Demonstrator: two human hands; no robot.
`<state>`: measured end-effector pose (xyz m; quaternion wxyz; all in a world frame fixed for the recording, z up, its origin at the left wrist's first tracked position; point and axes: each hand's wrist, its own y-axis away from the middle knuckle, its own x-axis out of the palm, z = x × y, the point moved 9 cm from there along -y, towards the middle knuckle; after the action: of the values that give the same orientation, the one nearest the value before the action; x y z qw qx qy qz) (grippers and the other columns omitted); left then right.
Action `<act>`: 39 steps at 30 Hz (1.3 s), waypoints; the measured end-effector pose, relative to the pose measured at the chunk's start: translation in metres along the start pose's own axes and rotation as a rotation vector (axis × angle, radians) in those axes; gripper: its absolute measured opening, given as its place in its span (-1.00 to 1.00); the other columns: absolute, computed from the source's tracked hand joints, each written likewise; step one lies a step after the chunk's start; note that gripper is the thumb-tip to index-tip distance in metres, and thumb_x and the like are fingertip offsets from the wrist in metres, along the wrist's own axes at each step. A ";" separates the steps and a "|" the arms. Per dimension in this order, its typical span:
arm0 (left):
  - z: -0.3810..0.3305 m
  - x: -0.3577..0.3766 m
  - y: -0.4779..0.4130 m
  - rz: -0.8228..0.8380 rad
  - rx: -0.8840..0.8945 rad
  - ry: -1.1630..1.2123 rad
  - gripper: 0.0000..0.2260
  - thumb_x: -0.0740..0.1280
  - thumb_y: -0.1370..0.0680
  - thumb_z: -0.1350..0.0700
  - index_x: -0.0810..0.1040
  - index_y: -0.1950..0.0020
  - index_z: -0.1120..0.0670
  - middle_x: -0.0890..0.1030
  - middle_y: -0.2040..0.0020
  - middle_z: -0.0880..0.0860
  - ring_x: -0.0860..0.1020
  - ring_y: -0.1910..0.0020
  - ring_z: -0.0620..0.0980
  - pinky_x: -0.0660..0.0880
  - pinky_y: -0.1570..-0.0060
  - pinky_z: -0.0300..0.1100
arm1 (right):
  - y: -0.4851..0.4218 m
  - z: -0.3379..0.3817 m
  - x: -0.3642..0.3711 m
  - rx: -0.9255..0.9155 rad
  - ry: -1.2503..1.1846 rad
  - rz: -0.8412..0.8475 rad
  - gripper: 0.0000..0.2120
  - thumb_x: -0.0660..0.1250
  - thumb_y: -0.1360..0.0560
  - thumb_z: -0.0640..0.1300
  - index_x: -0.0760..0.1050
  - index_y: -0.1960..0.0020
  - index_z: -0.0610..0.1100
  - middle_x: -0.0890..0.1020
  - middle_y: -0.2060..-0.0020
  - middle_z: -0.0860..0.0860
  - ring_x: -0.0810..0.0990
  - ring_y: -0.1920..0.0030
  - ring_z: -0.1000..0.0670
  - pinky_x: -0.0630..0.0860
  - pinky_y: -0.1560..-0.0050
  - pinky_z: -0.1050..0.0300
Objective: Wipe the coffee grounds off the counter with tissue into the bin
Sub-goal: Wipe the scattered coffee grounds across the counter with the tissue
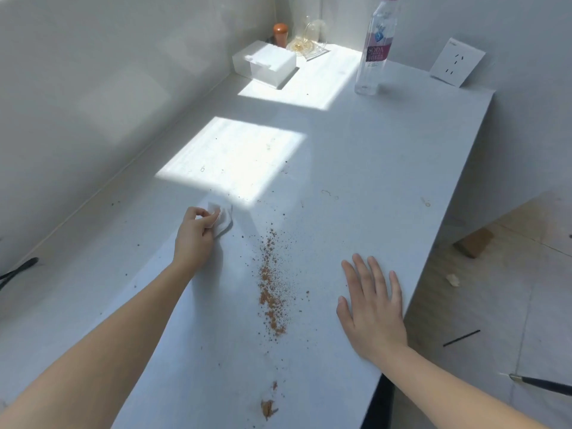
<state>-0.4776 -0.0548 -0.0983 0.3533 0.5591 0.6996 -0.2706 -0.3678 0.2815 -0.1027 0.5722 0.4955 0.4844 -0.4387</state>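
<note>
Head view: a long white table [387, 168] runs away from the camera to a far corner, with a pale wall [93, 88] along its left side and far end.
Floor: a pale floor [495, 305] shows to the right of the table, below its right edge; a brown block [473, 243] and a thin black stick [461, 338] lie on it.
Sun patches: two bright sun patches [232, 156] fall on the table, one mid-table and one farther back.
Left hand: the left hand [195, 233] reaches out over the left half of the table, fingers curled round a crumpled tissue, just left of the far end of the grounds.
Right hand: the right hand [371, 308] lies flat, palm down, fingers straight and slightly spread, near the table's right edge; it holds nothing.
Grounds: brown grounds [270, 292] lie in a loose line between the two hands, running toward and away from the camera, with fine specks scattered around; they touch neither hand.
Bottle: a clear bottle [373, 51] stands upright at the table's far right, its label reading "SODA".
Box: a white box [264, 61] sits near the far corner.
Socket plate: a white socket plate [456, 61] shows on the wall right of the bottle.
Tissue: the white tissue [224, 221] rests on the table in the left hand, at the near edge of the closer sun patch.
Clump: a small clump [267, 408] of grounds lies by the table's near edge, apart from the line.
Jar: an orange-capped jar [280, 35] stands behind the box, a glass stand [306, 41] beside it.
Cable: a black cable [18, 270] enters at the left.
</note>
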 end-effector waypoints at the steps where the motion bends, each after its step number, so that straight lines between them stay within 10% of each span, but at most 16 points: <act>1: -0.010 0.006 -0.010 0.015 0.020 0.004 -0.77 0.19 -0.61 0.16 0.61 -0.16 0.09 0.37 -0.02 -0.06 0.40 0.16 -0.01 0.29 0.18 -0.21 | 0.000 0.000 0.001 -0.001 0.006 0.010 -0.40 -0.07 -0.53 0.08 0.22 -0.50 -0.14 0.27 -0.49 -0.09 0.22 -0.49 -0.15 0.16 -0.43 -0.25; 9: -0.066 0.050 -0.057 0.123 0.089 0.148 -0.82 0.27 -0.58 0.10 0.53 0.05 0.21 0.39 0.09 -0.02 0.38 0.26 0.00 0.26 0.24 -0.15 | -0.021 0.000 0.000 -0.035 -0.011 0.011 -0.44 -0.04 -0.53 0.10 0.33 -0.42 -0.15 0.46 -0.27 -0.16 0.44 -0.26 -0.25 0.17 -0.41 -0.21; 16: -0.095 0.062 -0.036 0.200 0.442 -0.070 -0.73 0.20 -0.59 0.22 0.58 -0.22 0.07 0.44 -0.10 0.03 0.42 0.18 0.03 0.29 0.20 -0.16 | -0.030 -0.004 0.005 -0.010 -0.093 -0.003 -0.37 -0.26 -0.55 0.16 -0.22 -0.56 -0.06 -0.17 -0.55 0.04 -0.22 -0.54 0.05 -0.15 -0.53 -0.09; 24: -0.122 0.077 0.011 0.329 0.662 -0.133 -0.59 0.17 -0.52 0.40 0.56 -0.23 0.05 0.48 -0.12 0.07 0.37 0.18 -0.04 0.20 0.26 -0.21 | -0.032 -0.003 0.006 -0.001 -0.092 0.031 -0.36 -0.29 -0.53 0.16 -0.22 -0.56 -0.03 -0.20 -0.54 0.08 -0.27 -0.53 0.08 -0.19 -0.52 -0.08; 39: -0.104 0.072 0.175 0.435 0.544 0.021 -0.47 0.19 -0.44 0.36 0.54 -0.22 -0.18 0.49 0.00 -0.07 0.31 0.17 -0.27 0.20 0.26 -0.51 | -0.033 -0.004 0.005 0.001 -0.102 -0.033 -0.40 -0.26 -0.55 0.11 -0.14 -0.57 -0.03 -0.11 -0.56 0.07 -0.20 -0.54 0.08 -0.21 -0.52 -0.04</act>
<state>-0.3358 0.1081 -0.0904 0.2332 0.7715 0.4700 -0.3598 -0.3996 0.2816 -0.1127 0.5884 0.4649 0.4624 -0.4730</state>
